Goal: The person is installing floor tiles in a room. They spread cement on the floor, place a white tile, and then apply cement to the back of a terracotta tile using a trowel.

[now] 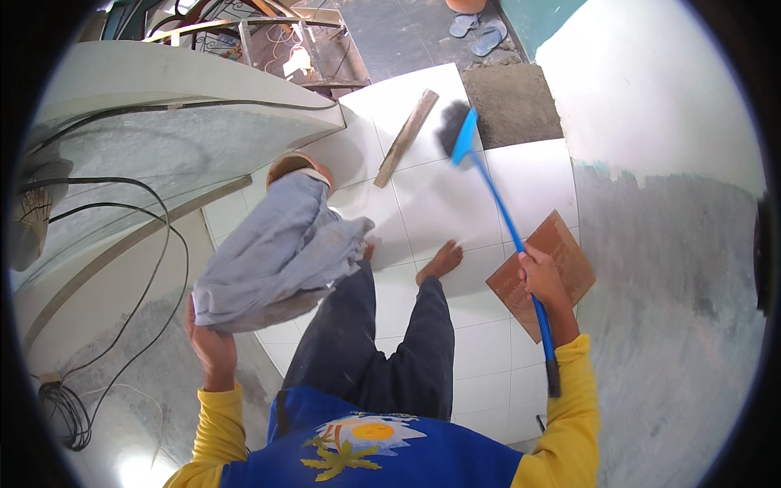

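My left hand (213,346) grips the lower left end of a bunched grey cloth (272,248), which hangs out in front of my legs. Its far end covers part of an orange-brown bucket (301,165). My right hand (543,275) is wrapped round the blue handle of a broom (503,203). The broom's light-blue head points away from me, and its dark bristles blur over the white tiles near the rough cement patch. Beneath my right hand, a square brown tile (569,264) lies turned at an angle on the floor.
A wooden plank (407,138) lies on the white tile floor (443,199) ahead. Black cables (167,220) hang along the left wall. A bare cement patch (512,104) borders the tiles, with slippers (488,37) beyond. A part-plastered wall (651,244) stands at right.
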The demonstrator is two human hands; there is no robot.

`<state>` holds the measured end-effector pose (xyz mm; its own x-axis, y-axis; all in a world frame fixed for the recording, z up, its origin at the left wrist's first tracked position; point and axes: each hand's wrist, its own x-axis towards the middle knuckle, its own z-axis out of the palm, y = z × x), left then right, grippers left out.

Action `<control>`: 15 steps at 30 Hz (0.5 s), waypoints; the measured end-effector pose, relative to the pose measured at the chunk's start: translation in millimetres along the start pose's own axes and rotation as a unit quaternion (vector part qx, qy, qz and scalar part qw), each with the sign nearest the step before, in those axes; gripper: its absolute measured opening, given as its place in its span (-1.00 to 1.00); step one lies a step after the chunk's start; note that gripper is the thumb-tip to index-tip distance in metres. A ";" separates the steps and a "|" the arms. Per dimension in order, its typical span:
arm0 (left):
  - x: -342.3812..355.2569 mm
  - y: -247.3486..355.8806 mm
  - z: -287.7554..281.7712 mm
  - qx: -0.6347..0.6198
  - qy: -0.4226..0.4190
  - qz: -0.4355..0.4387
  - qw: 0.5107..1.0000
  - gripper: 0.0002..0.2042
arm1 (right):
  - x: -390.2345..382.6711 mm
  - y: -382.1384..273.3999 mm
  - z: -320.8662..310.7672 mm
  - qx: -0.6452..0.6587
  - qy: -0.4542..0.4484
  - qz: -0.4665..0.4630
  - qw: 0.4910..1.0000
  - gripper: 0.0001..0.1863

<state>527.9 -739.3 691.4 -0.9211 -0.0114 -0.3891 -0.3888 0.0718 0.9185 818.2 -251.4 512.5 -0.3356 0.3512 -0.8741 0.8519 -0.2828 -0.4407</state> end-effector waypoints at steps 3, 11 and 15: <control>-15.5 -3.6 -1.0 0.020 0.049 -0.030 0.998 -0.59 | -44.1 -40.4 30.5 0.022 0.012 0.039 0.999 -0.59; -23.5 -3.7 10.5 0.009 0.017 -0.065 0.998 -0.62 | 2.4 -27.1 36.4 0.044 -0.065 0.048 0.996 -0.51; -31.8 -6.0 10.5 -0.030 0.067 -0.097 0.993 -0.62 | -6.0 -81.8 74.9 -0.120 0.067 -0.062 0.989 -0.51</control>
<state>559.7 -728.9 697.5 -0.8209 -0.1526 -0.5503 -0.5563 -0.0041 0.8310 720.5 -297.2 538.5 -0.4008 0.4902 -0.7740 0.8837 -0.0159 -0.4677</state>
